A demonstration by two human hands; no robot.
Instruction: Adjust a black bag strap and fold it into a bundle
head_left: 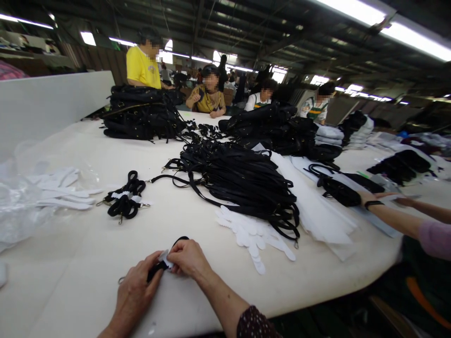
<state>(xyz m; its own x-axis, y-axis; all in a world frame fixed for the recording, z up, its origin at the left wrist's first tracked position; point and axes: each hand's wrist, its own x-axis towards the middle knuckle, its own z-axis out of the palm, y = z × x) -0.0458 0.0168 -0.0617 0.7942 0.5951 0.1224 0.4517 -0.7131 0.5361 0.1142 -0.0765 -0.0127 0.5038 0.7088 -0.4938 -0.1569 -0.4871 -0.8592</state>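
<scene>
Left hand (136,286) grips a folded black strap (155,272) low over the surface (70,291), and the right hand (192,259) meets it there, its fingertips pinching a small white strip (164,257) on the folds. Among the things which could make trouble, the largest is the heap of black straps (243,178) beyond the hands: they lie crossed, so pulling one may drag others along. Such a drag could also scatter the pile of white strips (252,230), which lies against the near side of the heap. One loose strap (172,177) runs from the heap to just beside the tied bundles (128,197), and its end might hook on their metal clips (146,205). Smallest is the pinched strip; if either hand relaxes, the springy folds could slip out. Whether it fully encircles the strap, I cannot tell, because the fingers cover it. As for edges, the surface's near edge curves beneath the right forearm (221,291). The widest room for moving is leftward, until the clear plastic bag (21,206); ahead, a narrower space remains before the heap.
</scene>
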